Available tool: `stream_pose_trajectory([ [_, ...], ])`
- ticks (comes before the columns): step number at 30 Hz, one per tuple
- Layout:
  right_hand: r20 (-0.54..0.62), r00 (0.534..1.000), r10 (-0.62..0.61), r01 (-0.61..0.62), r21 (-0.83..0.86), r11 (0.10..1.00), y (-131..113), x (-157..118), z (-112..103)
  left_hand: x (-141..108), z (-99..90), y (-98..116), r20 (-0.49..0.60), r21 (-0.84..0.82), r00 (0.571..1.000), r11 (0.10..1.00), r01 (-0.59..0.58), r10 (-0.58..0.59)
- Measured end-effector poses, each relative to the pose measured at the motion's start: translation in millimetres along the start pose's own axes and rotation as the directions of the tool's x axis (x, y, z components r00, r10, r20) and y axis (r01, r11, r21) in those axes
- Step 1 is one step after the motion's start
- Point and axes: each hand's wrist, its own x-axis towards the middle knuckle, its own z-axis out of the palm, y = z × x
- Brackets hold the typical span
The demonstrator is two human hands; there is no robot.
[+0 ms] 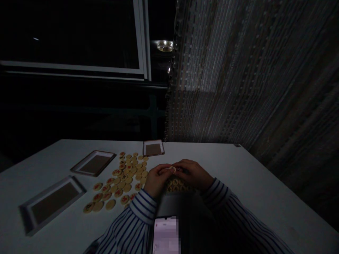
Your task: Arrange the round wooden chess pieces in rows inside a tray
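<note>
Pretty dim in here, but the stuff on the white, smooth tabletop (254, 197) reads okay. Loads of loose discs (127, 187), round and chunky, woody yellow-tan, are scattered left of the hands, some with red characters, some with black, plenty blank side up. A neat batch of packed discs (178, 186) with dark characters sits just below the hands, partly covered by them.

The one that matters is a small pale disc (173, 169) right between the fingertips, above that packed batch. The left hand (155, 179) and right hand (196, 173) both have their fingers pinched in on it; the right thumb is too dark to make out. Both hands arch inward, backs up, wrists angled toward each other, forearms coming up from the bottom in blue-striped sleeves (144, 208).

Off to the left: a long shallow box (55, 204), a thin-rimmed tray (94, 165) and a smaller tray (153, 149) farther back, all brown-bottomed. A lit phone (164, 236), partly pixelated, is between the forearms. Stringy, beaded-looking curtain (217, 70) behind.
</note>
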Motion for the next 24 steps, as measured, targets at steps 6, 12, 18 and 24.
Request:
stream_pose_trajectory([
  [6, 0.041, 0.999, -0.010, 0.012, -0.047, 0.999, 6.5, -0.6, 5.1, -2.9, -0.9, -5.6, -0.010, -0.039, 1.000, 0.999, -0.003, 0.002],
  [12, 0.064, 0.998, -0.023, 0.027, -0.062, 0.998, 9.2, -0.1, 5.3, -3.6, 0.2, -2.7, -0.024, -0.076, 0.999, 0.997, 0.022, -0.024],
  [18, 0.061, 0.998, -0.022, 0.026, -0.075, 0.997, 7.7, 0.0, 4.1, -5.2, 0.6, 2.2, -0.074, 0.014, 0.996, 0.999, -0.042, 0.043],
  [24, 0.031, 0.999, -0.028, 0.032, -0.127, 0.991, 8.5, 4.3, 2.9, -4.4, -1.7, -0.4, -0.026, 0.015, 0.997, 0.997, -0.076, 0.077],
])
